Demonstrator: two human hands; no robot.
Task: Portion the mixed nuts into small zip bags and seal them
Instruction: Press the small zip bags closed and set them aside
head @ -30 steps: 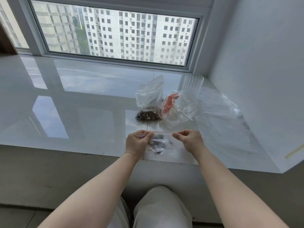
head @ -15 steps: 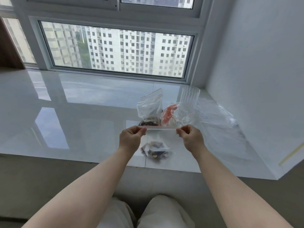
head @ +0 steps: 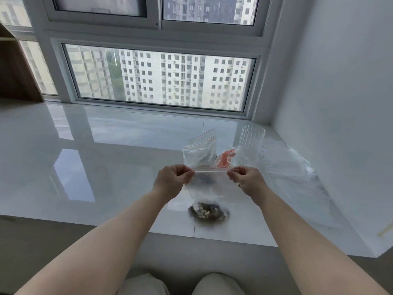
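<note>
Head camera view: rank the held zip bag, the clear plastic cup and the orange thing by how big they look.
1. Held zip bag, though nearest the camera.
2. Clear plastic cup, farther back.
3. Orange thing, partly hidden.

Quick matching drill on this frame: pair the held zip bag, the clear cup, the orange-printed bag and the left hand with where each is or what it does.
1. held zip bag
2. clear cup
3. orange-printed bag
4. left hand

A. stands by the wall corner
B. pinches a zip end
C. hangs, nuts at bottom
D. lies behind the hands

Pairs: 1-C, 2-A, 3-D, 4-B
</note>
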